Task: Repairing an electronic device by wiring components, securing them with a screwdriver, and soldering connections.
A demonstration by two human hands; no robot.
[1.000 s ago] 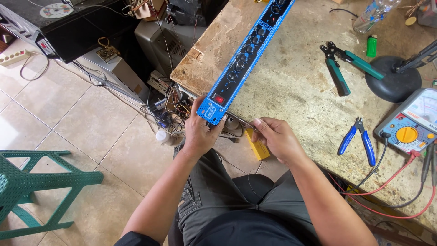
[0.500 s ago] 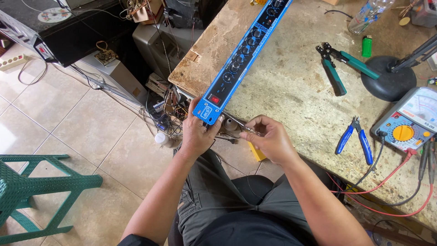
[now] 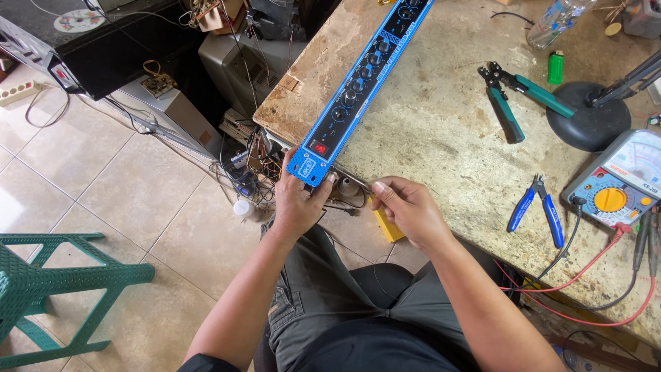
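Fingers (image 3: 303, 196) of the left hand (image 3: 297, 207) wrap tight around the long, flat blue panel (image 3: 358, 93) at its 6 o'clock end. It lies on the rough, speckled stone counter (image 3: 441, 138), running toward 1 o'clock. Right hand (image 3: 410, 210) fingers pinch together beside it.

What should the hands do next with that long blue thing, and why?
Probably steady it first. The left hand grips only the near end of the long blue panel, which sticks out past the table edge, while the right hand pinches something small beside it. A firm grip likely stops it tipping.
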